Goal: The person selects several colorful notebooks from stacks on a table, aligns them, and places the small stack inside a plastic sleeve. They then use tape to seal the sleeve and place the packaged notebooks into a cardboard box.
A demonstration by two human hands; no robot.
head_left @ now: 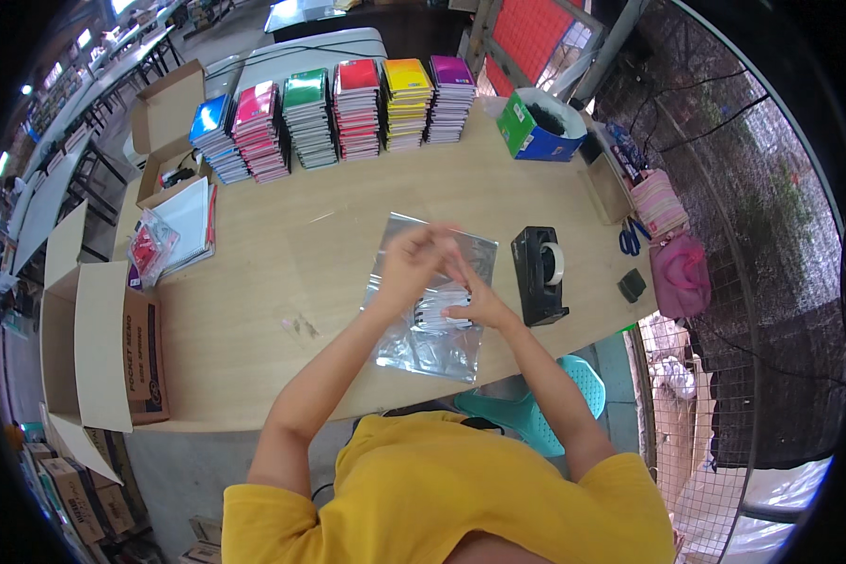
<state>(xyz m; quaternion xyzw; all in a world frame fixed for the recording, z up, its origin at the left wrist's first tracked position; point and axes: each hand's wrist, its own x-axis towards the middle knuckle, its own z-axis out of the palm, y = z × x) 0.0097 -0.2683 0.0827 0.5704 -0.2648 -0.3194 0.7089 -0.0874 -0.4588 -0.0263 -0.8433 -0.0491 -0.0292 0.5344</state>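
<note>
Head view: a pale wooden desk (254, 310) carries coloured notebook stacks (334, 113), a black tape dispenser (539, 274) and open cartons (103, 348); both hands, left hand (412, 261) and right hand (475, 299), meet, pinching a clear plastic bag (432, 343).

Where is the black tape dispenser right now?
In the head view, the black tape dispenser stands on the wooden table, just right of the clear plastic bag and the person's right hand.

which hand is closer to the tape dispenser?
Right. The right hand lies beside the black tape dispenser, just to its left. The left hand is farther left, over the clear plastic bag.
</note>
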